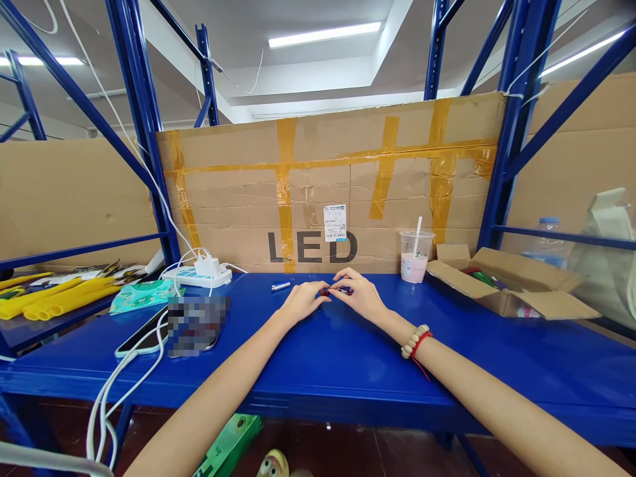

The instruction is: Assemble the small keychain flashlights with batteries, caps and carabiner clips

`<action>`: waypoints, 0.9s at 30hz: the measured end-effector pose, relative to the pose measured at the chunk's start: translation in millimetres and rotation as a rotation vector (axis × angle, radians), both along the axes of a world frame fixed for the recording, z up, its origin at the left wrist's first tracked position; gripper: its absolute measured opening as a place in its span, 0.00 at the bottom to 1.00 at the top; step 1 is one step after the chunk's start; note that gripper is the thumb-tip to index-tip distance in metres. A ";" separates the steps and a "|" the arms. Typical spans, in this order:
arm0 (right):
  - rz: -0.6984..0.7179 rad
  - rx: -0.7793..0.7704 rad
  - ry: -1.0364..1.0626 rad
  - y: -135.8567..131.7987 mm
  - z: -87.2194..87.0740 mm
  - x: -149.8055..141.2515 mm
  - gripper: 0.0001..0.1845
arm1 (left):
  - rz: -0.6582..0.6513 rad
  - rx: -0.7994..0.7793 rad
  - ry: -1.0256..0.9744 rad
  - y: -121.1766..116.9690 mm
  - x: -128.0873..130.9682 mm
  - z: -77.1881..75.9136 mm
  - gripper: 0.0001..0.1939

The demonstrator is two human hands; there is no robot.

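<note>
Left grip (303, 301), right grip (362, 296) pinch small object (344, 290); blue shelf (318, 361), cardboard (233, 205) behind.

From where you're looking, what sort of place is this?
Probably a storeroom or workshop: there's a blue metal shelf used as a bench, a taped cardboard panel marked LED behind it, and an open box.

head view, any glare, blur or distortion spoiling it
Head view: ceiling light burnt out to white, soft sheen on the blue tabletop; head view: blue posts splay outward, probably lens distortion; head view: a pixelated patch hides what's beneath, and the small item at the fingers is too tiny to identify.
</note>
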State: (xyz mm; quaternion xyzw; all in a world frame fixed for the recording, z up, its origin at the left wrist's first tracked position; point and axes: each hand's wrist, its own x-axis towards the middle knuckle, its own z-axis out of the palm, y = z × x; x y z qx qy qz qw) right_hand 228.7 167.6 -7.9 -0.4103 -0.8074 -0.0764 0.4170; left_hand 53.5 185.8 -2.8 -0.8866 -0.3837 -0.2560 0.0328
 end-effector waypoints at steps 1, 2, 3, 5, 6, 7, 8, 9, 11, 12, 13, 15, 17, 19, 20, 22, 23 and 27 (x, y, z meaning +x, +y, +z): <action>0.004 -0.006 -0.003 -0.6 0.5 -0.4 0.07 | 0.005 -0.001 0.006 -0.2 0.2 0.1 0.08; 0.002 -0.012 -0.004 -1.2 1.0 -0.7 0.07 | 0.013 -0.002 0.010 -0.2 0.5 0.2 0.08; -0.009 -0.018 -0.001 -1.7 1.6 -0.9 0.08 | 0.025 -0.001 0.013 0.1 0.7 0.1 0.08; -0.064 -0.039 0.008 -1.9 2.4 -0.9 0.09 | 0.049 0.007 0.013 1.3 0.6 -0.2 0.09; -0.103 -0.056 0.009 -1.6 2.4 -0.5 0.10 | 0.060 0.009 0.014 2.2 0.2 -0.4 0.09; -0.144 -0.079 0.001 -1.0 2.1 0.2 0.10 | 0.071 0.009 0.017 3.1 -0.4 -0.6 0.09; -0.184 -0.109 -0.021 -0.1 1.5 1.2 0.09 | 0.080 0.007 0.022 3.9 -1.1 -0.8 0.10; -0.219 -0.147 -0.059 1.0 0.5 2.4 0.09 | 0.088 0.004 0.028 4.7 -2.0 -1.0 0.10; -0.268 -0.234 -0.150 3.2 -1.9 5.2 0.10 | 0.100 0.002 0.039 5.8 -3.6 -1.2 0.09; -0.283 -0.277 -0.186 4.2 -3.1 6.4 0.11 | 0.101 0.003 0.042 6.1 -4.3 -1.1 0.09; -0.294 -0.316 -0.210 5.0 -4.2 7.5 0.11 | 0.099 0.004 0.042 6.1 -4.7 -1.0 0.08; -0.299 -0.376 -0.226 6.2 -5.3 9.0 0.12 | 0.094 0.002 0.042 5.6 -5.2 -0.2 0.07; -0.295 -0.407 -0.221 6.8 -5.5 9.6 0.11 | 0.092 -0.009 0.048 4.7 -5.2 0.8 0.06; -0.287 -0.416 -0.216 6.9 -5.3 9.6 0.10 | 0.090 -0.020 0.053 3.8 -5.3 1.8 0.06; -0.287 -0.415 -0.213 6.9 -5.3 9.5 0.09 | 0.088 -0.025 0.054 3.5 -5.4 2.1 0.07; -0.307 -0.402 -0.205 6.9 -5.4 9.2 0.10 | 0.085 -0.030 0.052 3.4 -5.8 2.3 0.09; -0.328 -0.393 -0.199 7.0 -5.5 9.0 0.10 | 0.081 -0.028 0.051 3.7 -6.0 2.1 0.09; -0.406 -0.426 -0.182 6.5 -4.5 8.4 0.12 | 0.062 -0.010 0.047 6.0 -6.9 0.0 0.10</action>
